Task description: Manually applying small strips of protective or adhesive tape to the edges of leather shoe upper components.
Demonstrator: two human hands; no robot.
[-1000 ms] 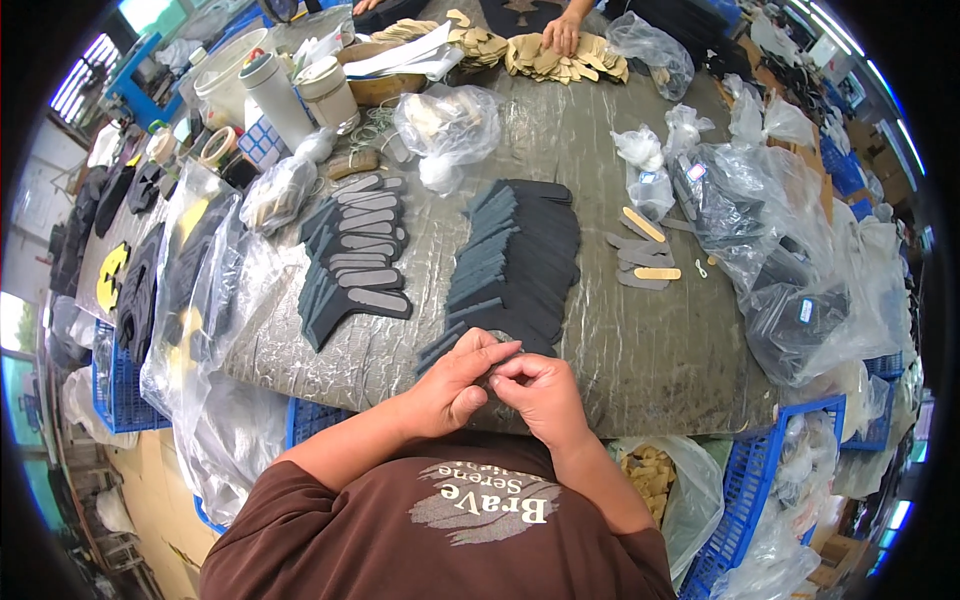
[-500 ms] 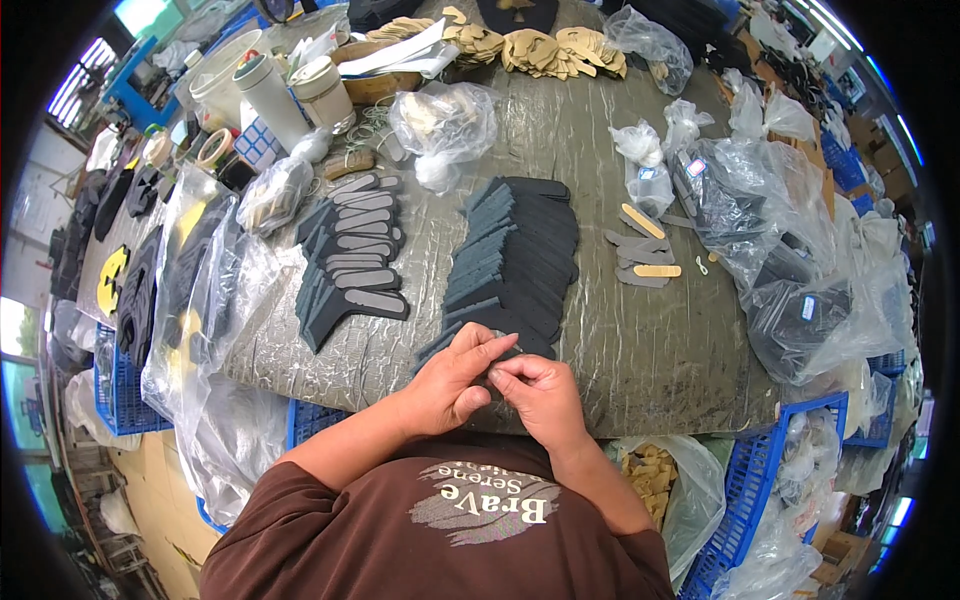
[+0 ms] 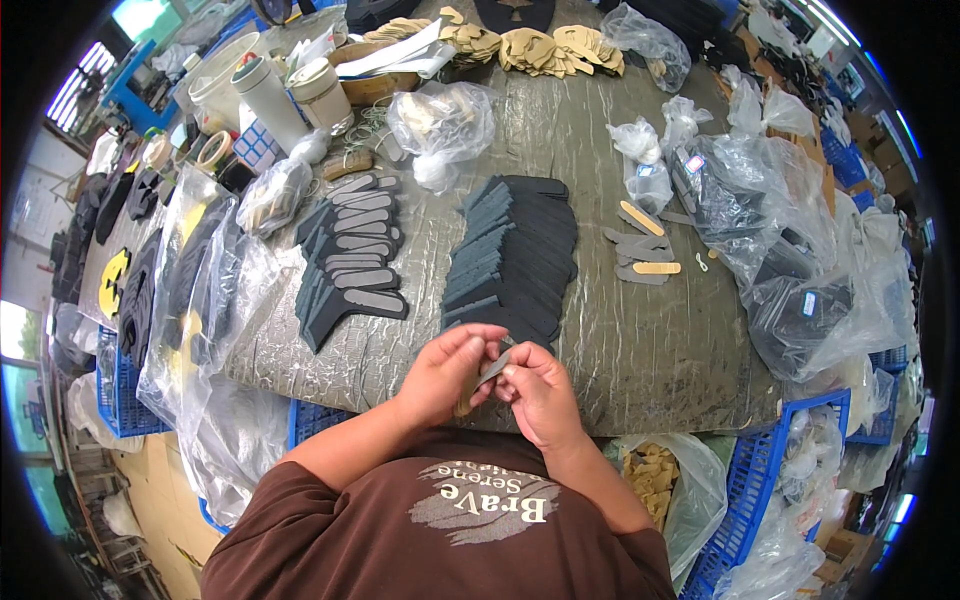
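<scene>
Both hands are closed on a small grey strip [image 3: 494,368] in front of my chest, at the table's near edge. My left hand [image 3: 443,375] pinches its left side, and a bit of tan shows below those fingers. The thumb and fingers of my right hand [image 3: 541,395] grip the other side. Just beyond the hands lies a fanned row of dark, elongated pads [image 3: 515,260]. Left of it is another fanned row of dark pads with grey strips on them [image 3: 355,250]. Loose grey strips [image 3: 638,245], two with tan faces, lie to the right.
Clear plastic bags of dark pieces [image 3: 790,260] cover the right side. Bagged parts [image 3: 440,120], a white bottle [image 3: 270,100] and a jar [image 3: 320,95] stand at the back left. Tan cut-outs [image 3: 540,52] line the far edge. A blue crate [image 3: 740,500] stands below right.
My left hand's outstretched fingers have curled in around the strip. The grey strip now shows between both hands, with tan below the left fingers.
</scene>
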